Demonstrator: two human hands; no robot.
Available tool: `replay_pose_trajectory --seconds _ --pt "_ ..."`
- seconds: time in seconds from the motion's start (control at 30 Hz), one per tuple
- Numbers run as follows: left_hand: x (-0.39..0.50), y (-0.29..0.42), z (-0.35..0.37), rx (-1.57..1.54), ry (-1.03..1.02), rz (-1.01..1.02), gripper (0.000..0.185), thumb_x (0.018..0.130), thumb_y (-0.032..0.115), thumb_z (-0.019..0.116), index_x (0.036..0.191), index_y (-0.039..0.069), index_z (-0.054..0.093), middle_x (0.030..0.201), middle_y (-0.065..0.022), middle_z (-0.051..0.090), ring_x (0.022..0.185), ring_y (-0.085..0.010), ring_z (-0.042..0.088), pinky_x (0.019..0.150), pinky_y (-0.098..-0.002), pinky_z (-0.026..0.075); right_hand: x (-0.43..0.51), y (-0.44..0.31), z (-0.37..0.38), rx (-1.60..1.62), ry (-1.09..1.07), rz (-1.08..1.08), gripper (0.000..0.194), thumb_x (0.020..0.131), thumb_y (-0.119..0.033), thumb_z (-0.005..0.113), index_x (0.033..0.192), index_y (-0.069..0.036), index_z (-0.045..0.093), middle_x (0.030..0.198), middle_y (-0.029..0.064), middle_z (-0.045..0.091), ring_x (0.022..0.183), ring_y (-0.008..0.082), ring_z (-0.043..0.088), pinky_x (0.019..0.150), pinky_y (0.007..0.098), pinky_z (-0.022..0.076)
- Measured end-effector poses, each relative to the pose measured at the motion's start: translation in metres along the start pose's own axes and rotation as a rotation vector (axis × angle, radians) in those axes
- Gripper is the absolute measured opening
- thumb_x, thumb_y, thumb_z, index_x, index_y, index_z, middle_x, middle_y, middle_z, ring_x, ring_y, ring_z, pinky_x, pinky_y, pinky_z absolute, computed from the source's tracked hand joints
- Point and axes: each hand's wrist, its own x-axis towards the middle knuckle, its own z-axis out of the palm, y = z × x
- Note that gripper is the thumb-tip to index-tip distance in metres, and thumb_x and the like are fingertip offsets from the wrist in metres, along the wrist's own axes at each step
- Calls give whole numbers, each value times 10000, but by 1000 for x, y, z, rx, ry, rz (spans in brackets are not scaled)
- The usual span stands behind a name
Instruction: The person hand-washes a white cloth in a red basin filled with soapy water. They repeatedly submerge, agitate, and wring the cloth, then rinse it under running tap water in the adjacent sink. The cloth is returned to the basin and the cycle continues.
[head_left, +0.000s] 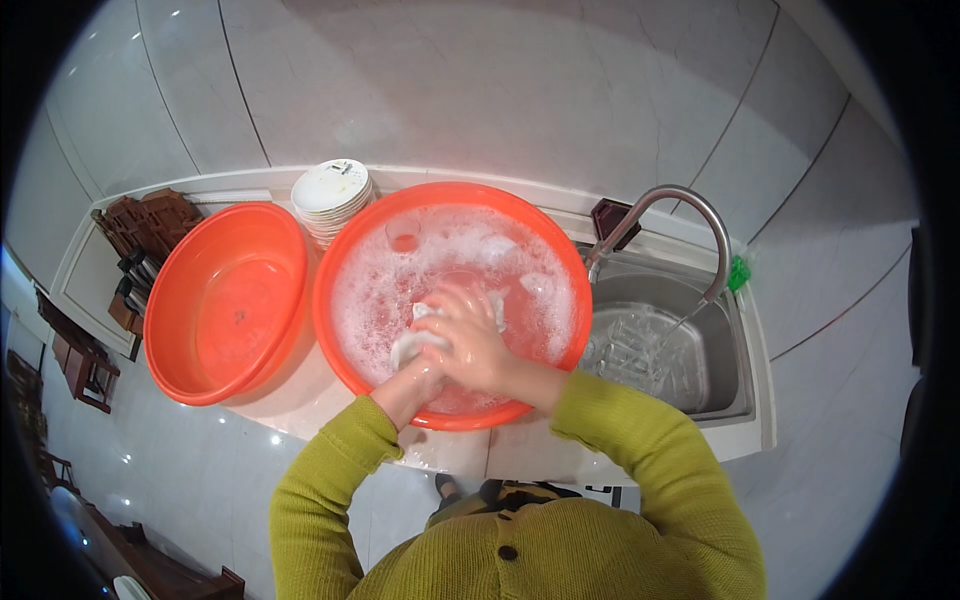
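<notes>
A large orange plastic basin (453, 421) holds soapy water, with foam around its inner edge. My left hand (429, 371) and my right hand (474, 337) are together over the near half of the basin, the right lying partly across the left. A wet white cloth (414, 346) shows between and beside the hands; another part of white cloth (496, 309) appears beyond the right fingers. Which hand grips the cloth is hidden by the overlap. A clear glass (403, 235) floats or stands in the foam at the far left of the basin.
A second orange basin (225, 315) stands to the left, near stacked white plates (331, 186). On the right, water runs from a curved metal faucet (716, 217) into a steel sink (697, 300) holding several clear glasses (630, 349). Dark wooden pieces (165, 214) lie at the far left.
</notes>
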Motion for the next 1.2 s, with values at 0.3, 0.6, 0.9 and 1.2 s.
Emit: replay_pose_trajectory --seconds 0.3,0.6,0.9,1.2 --pt "-4 8 9 734 -306 -192 361 921 350 397 638 127 403 519 39 340 482 -84 369 621 -300 444 17 99 32 1586 -85 1238 295 882 -286 462 1043 -62 567 1013 108 569 903 258 555 776 435 472" --pt "1 18 -1 503 -181 -110 246 891 241 440 934 15 527 586 -40 498 611 -183 578 653 -369 498 -46 65 16 426 292 717 194 853 -154 521 958 3 566 990 138 560 909 246 546 807 331 418" --pt "-15 24 15 1726 -443 143 231 854 222 498 789 13 572 632 -94 593 628 -221 599 577 -366 449 -48 112 -13 1206 760 1032 222 889 -129 508 1071 -2 521 989 58 550 920 106 505 789 246 408" --pt "-22 66 18 2258 -70 487 243 849 214 508 732 6 551 541 -122 573 467 -213 571 492 -336 438 -41 96 -43 1190 957 861 167 895 -119 479 1019 -14 518 957 45 548 897 104 514 800 249 413"
